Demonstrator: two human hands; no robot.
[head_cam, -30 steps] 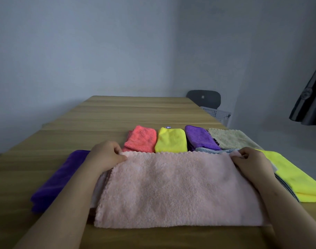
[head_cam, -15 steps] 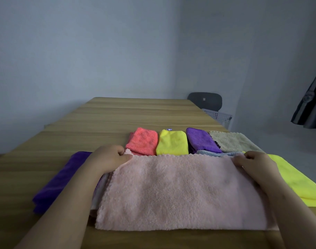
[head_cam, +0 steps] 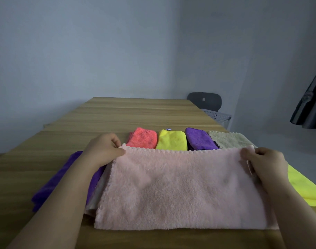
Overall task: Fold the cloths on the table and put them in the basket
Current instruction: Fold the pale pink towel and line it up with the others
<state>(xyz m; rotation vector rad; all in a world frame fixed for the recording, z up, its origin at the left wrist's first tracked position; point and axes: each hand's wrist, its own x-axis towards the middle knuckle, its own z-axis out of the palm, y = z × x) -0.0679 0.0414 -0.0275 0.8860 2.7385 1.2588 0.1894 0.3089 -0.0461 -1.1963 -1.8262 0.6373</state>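
At my far left a big purple cloth lay spread on the wooden counter, partly under my left forearm. My left hand pinched the far left corner of the pink cloth, with the fingers curled round its scalloped edge. The pink cloth lay flat in front of me as a wide band, its near edge close to the counter's near side. A paler layer of cloth showed from under its left side; I could not tell which cloth that was.

Behind the pink cloth's far edge sat a row of folded pieces: a coral cloth, a small yellow cloth just beside it, a small purple cloth, then a beige cloth lying flatter.

My right hand gripped the far right corner of the pink cloth, fingers bent round the edge. To its right a bright yellow cloth lay at the counter's right edge. Farther back, off the counter's right side, the pale basket stood against a dark chair.
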